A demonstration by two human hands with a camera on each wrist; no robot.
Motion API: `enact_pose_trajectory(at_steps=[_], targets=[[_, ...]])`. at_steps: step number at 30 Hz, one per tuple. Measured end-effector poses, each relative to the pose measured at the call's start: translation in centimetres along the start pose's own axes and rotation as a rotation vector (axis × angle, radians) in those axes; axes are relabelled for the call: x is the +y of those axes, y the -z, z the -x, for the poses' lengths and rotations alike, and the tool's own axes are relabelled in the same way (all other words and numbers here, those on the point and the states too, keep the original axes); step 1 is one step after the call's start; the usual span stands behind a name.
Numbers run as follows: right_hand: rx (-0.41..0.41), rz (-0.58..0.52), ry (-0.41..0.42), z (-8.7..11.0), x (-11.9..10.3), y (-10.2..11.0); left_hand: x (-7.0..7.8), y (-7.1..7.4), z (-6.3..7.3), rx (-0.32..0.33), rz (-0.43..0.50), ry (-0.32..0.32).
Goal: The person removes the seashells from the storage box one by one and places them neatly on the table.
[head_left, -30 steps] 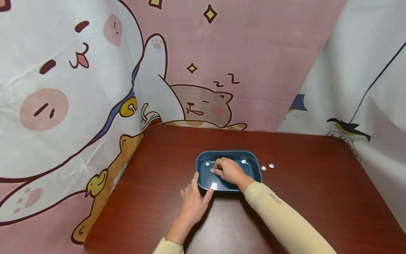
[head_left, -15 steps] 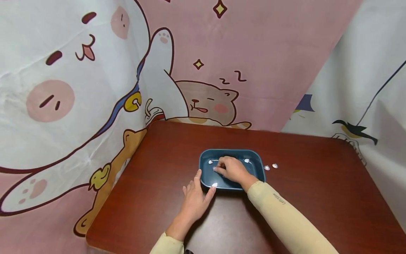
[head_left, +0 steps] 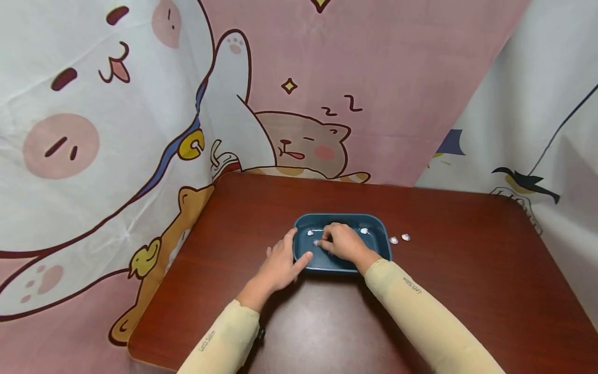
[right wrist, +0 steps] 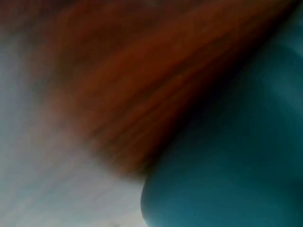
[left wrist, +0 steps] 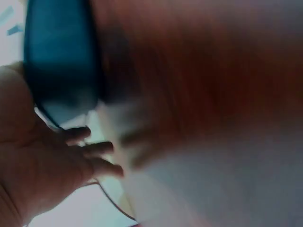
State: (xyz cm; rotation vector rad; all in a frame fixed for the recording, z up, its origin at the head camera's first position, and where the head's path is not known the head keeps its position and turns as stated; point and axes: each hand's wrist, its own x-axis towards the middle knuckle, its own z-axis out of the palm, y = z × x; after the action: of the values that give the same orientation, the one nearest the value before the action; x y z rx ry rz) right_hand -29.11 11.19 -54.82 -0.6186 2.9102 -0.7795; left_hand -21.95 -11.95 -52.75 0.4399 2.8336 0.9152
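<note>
**Left hand [head_left: 277, 265] slid forward along the tray [head_left: 322, 261]**

Its thumb's over the near rim now, so that side looks better steadied; fingers loosely spread; right hand [head_left: 343, 242] narrow, seemingly pinching a white bead [head_left: 315, 242] inside the tray; another bead [head_left: 310, 233] just beyond that grip; two more [head_left: 394, 240] [head_left: 405, 237] to its right, on the table [head_left: 467, 270].

The sleeved left arm [head_left: 224, 340] slants up from the bottom edge to a left hand [head_left: 279, 265] with extended fingers [head_left: 287, 242] and spread thumb [head_left: 302, 262], while the right arm [head_left: 422, 318] slants from lower right to a right hand [head_left: 344, 242] curled in a pinch.
</note>
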Motion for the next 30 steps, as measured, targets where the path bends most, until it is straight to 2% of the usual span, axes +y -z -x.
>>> enact_pose_trajectory(at_steps=[4, 9, 17, 20, 26, 30], targets=[[-0.012, -0.006, -0.013, 0.0, 0.0, -0.2, -1.7, 0.5, -1.7, -0.068, 0.021, 0.021], [-0.022, -0.025, -0.021, 0.1, 0.0, 0.0, -3.0, 0.6, -2.7, -0.104, 0.010, 0.040], [-0.039, -0.030, -0.046, -0.1, 0.3, 1.0, -3.8, -1.1, -3.4, -0.008, -0.009, -0.034], [-0.035, -0.016, -0.045, -0.2, 0.3, 1.3, -3.7, -1.3, -3.5, 0.017, -0.020, -0.049], [-0.040, 0.015, -0.028, -0.5, 0.0, 1.5, -3.9, -1.3, -3.2, 0.049, -0.026, -0.021], [-0.060, 0.059, -0.042, -0.3, -0.1, 1.5, -4.3, -1.5, -2.9, 0.059, 0.010, -0.004]])
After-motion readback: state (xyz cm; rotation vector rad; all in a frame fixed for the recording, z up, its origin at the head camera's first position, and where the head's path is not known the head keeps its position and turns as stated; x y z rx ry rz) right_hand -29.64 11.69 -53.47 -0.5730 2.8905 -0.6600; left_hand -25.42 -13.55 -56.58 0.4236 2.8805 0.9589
